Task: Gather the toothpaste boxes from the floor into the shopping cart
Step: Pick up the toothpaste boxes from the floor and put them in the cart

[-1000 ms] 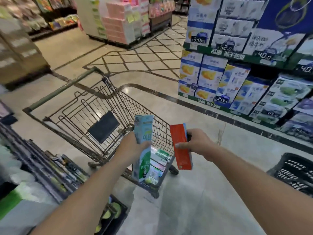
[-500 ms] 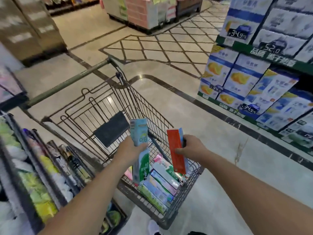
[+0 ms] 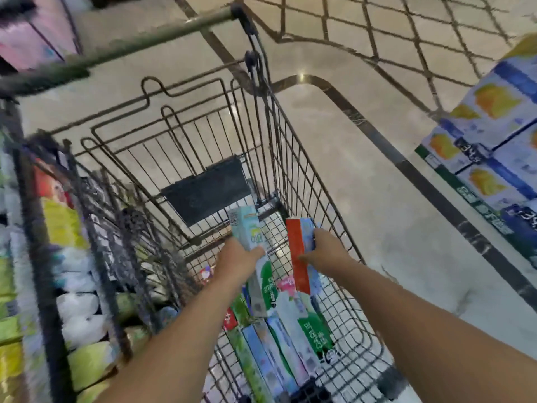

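My left hand (image 3: 236,261) grips a pale blue and green toothpaste box (image 3: 252,242), held upright inside the wire shopping cart (image 3: 308,175). My right hand (image 3: 327,251) grips a red and blue toothpaste box (image 3: 299,257), also upright, just right of the other one. Both boxes hang above several toothpaste boxes (image 3: 287,344) that lie on the cart's floor. The cart's green handle (image 3: 130,50) is at the far end.
A shelf rack (image 3: 58,257) with packaged goods stands close along the cart's left side. Stacked blue and yellow cartons (image 3: 494,135) fill a display at the right. Polished tile floor (image 3: 363,170) lies between cart and display.
Both hands have moved forward and down into the cart with their boxes. The view has tilted down and closed in on the cart.
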`<state>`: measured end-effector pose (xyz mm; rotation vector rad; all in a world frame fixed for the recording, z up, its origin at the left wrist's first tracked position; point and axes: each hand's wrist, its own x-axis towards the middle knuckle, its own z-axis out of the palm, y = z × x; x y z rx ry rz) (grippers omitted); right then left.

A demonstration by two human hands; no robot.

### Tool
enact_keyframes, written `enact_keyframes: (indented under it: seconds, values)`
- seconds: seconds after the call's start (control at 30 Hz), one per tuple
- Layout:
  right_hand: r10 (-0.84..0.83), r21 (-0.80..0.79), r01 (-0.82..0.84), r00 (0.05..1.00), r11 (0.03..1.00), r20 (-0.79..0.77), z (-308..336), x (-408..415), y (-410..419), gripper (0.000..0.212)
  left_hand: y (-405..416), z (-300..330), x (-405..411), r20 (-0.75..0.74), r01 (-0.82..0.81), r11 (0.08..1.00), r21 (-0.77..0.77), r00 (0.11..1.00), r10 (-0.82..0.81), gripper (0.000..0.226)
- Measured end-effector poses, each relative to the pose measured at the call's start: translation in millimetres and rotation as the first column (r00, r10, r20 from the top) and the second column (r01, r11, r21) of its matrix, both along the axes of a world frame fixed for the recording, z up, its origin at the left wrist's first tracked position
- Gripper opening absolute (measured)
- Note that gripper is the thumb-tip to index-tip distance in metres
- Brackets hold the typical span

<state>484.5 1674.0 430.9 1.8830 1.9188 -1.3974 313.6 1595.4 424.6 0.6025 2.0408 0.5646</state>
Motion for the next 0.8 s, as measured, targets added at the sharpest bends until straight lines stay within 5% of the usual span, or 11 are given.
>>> enact_keyframes:
  seconds: [0.3,0.43,0.53,0.67,0.8]
  values:
    - [0.123,0.048,-0.124,0.992,0.991,0.027,-129.3,-42.9,55.6,0.034,53.9,-130.2,0.0,-0.125,-0.056,0.991,-0.119,0.991,0.041,0.039]
    - [0.162,0.065,-0.163,0.986,0.984,0.029,-170.8,-60.1,59.3,0.032,59.6,-175.1,2.4,-0.229,0.047,0.989,-0.137,0.970,-0.077,0.039]
    - [0.197,0.046,-0.199,0.979,0.979,0.043,-192.4,-66.7,56.2,0.054,57.5,-198.9,1.2,-0.277,0.041,0.978,-0.207,0.956,-0.098,0.054]
    - [0.212,-0.014,-0.212,0.977,0.977,0.010,-216.4,-68.3,50.9,0.032,58.1,-213.2,-4.7,-0.315,0.053,0.971,-0.233,0.941,-0.127,0.055]
    - [0.230,-0.034,-0.229,0.973,0.973,0.032,-231.7,-72.1,45.7,0.035,59.6,-215.9,-8.5,-0.385,0.088,0.967,-0.239,0.906,-0.177,0.058]
